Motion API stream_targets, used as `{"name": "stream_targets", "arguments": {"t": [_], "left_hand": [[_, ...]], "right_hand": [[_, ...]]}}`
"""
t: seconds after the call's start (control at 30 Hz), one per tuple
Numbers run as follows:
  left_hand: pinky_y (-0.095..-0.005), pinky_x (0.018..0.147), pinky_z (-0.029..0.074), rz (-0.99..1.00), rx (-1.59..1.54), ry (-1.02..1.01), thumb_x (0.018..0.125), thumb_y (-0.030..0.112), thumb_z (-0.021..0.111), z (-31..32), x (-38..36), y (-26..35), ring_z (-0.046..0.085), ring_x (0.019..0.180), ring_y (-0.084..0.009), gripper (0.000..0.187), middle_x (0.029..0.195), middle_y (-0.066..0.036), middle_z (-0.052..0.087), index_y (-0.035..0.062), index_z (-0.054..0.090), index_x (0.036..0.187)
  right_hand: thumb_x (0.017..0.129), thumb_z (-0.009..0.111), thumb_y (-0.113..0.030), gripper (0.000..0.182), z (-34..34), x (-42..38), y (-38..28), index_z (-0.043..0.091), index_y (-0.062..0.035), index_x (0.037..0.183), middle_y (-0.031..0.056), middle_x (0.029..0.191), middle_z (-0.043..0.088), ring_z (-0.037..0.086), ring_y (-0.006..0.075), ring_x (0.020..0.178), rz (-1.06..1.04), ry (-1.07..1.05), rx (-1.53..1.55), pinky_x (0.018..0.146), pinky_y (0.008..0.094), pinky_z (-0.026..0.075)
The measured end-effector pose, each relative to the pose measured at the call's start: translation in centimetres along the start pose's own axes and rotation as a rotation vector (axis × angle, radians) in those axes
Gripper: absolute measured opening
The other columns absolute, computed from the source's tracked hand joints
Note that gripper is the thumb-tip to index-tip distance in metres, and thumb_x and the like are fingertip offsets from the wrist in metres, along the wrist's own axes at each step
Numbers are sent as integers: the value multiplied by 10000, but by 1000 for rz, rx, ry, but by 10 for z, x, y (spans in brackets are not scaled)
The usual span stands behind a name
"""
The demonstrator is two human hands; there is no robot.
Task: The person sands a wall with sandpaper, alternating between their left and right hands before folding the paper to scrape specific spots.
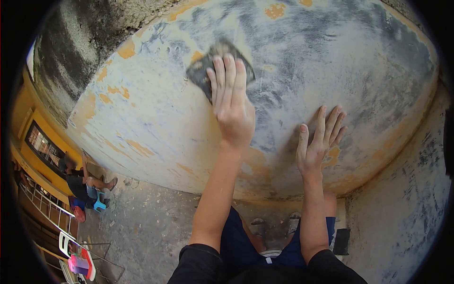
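Observation:
My left hand [231, 104] presses a dark sheet of sandpaper [202, 75] flat against the wall, fingers together and stretched over it. The sheet's edges are smeared by motion, and my thumb is hidden. My right hand [319, 144] holds nothing and rests on the wall lower down to the right, with its fingers spread. The wall [179, 118] has a patchy whitish and grey surface, with orange paint showing in places and dark scuffs across the upper right.
A dark rectangular piece [341, 241] lies by my right leg. Another wall [392, 213] closes in on the right. At the far left a person [78, 182] sits on a blue stool [100, 202], near a metal ladder [45, 203] and a white chair [65, 244]. Concrete floor [151, 217] lies below.

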State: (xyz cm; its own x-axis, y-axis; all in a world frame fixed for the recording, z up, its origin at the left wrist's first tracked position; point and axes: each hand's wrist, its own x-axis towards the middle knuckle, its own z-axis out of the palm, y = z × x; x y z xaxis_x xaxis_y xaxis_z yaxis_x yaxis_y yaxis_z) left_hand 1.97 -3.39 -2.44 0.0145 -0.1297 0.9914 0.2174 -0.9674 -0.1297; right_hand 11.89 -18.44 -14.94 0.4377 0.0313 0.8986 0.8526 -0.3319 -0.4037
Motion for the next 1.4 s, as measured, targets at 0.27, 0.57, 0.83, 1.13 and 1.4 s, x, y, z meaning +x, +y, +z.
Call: {"name": "stream_targets", "arguments": {"t": [0.27, 0.57, 0.83, 1.13, 1.4], "left_hand": [[-569, 1233, 371, 70, 20, -120, 963, -145, 534, -15, -15, -14, 500, 1465, -409, 427, 1486, -253, 604, -84, 649, 1370], [-573, 1227, 377, 13, 25, -75, 967, -145, 523, -12, -40, -6, 509, 1458, -412, 437, 1487, -242, 607, -76, 643, 1382], [-562, 1218, 396, 32, 29, 15, 979, -143, 514, 6, 33, -5, 524, 1443, -411, 445, 1477, -220, 624, -54, 643, 1396], [-563, 1220, 390, 6, 33, -90, 988, -129, 539, -15, -36, -8, 525, 1437, -427, 416, 1484, -230, 614, -57, 654, 1381], [-564, 1218, 394, 29, 67, 8, 1000, -117, 529, 1, 17, -9, 524, 1437, -428, 407, 1468, -236, 623, -58, 649, 1384]], "right_hand": [[1121, 519, -342, 595, -2, 1, 1, 400, -85, 1643, 183, 1766, 199, 89, 351, 1651, -14, -40, -13, 1301, 550, -6], [1070, 606, -329, 612, -2, 0, -3, 462, -81, 1611, 200, 1749, 248, 116, 371, 1646, 32, -7, 42, 1296, 569, -26], [1080, 605, -365, 661, 1, 1, -3, 394, -99, 1648, 203, 1765, 184, 88, 370, 1648, -6, -9, 8, 1298, 565, -9], [1032, 686, -380, 746, -1, 0, 0, 385, -86, 1649, 211, 1763, 185, 72, 366, 1650, -27, -20, 0, 1297, 565, -15], [1019, 693, -406, 727, 2, 1, -2, 451, -63, 1612, 212, 1746, 246, 96, 373, 1648, 7, 18, 19, 1297, 563, -27]]}}
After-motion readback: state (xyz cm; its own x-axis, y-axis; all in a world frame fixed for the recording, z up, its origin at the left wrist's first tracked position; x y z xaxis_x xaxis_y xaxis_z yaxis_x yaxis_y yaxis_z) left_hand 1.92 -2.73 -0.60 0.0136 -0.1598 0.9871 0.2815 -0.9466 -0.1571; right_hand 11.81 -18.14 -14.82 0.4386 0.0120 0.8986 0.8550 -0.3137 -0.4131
